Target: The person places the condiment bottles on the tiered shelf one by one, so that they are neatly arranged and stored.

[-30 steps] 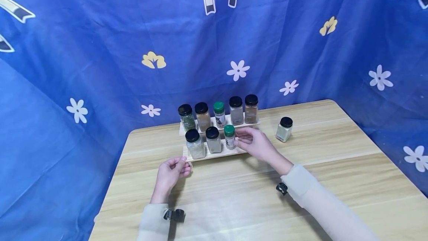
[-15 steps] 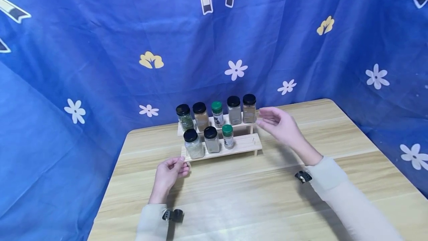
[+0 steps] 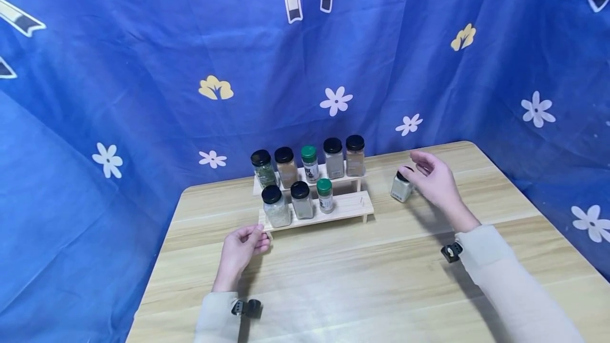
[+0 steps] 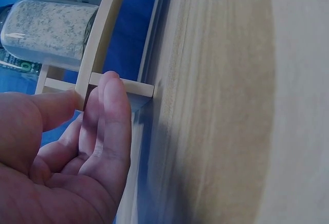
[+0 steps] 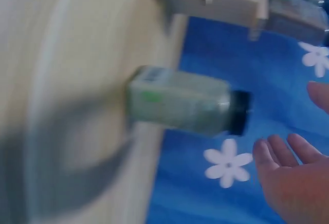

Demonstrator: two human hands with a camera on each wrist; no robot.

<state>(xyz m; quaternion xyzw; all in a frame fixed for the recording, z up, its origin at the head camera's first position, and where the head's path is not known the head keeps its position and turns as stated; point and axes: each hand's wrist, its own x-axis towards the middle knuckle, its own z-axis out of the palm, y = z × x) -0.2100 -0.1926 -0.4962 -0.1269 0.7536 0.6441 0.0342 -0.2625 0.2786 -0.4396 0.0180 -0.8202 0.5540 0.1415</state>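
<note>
A two-tier wooden spice rack (image 3: pixel 350 204) stands at the back of the table, with spice jars on both steps. My left hand (image 3: pixel 240 250) pinches the left end of its lower step. In the left wrist view the thumb (image 4: pixel 59 108) lies on the board's end, the fingers (image 4: pixel 115 116) under it by the leg. My right hand (image 3: pixel 436 181) is beside a lone square spice jar (image 3: pixel 402 189) with a black cap, right of the rack. Seen from the right wrist, its fingers (image 5: pixel 280 154) are spread apart near the cap and hold nothing; the jar stands upright on the table.
The lower step bears two black-capped jars (image 3: pixel 302 205) and a small green-capped jar (image 3: pixel 325 202) left of its bare right end. Several jars (image 3: pixel 355 160) line the upper step. A blue curtain (image 3: pixel 286 68) hangs close behind the wooden table (image 3: pixel 333 279).
My right hand has left the green-capped jar on the lower step and swung right, past the rack's end, to the lone jar. My left hand keeps its hold on the rack.
</note>
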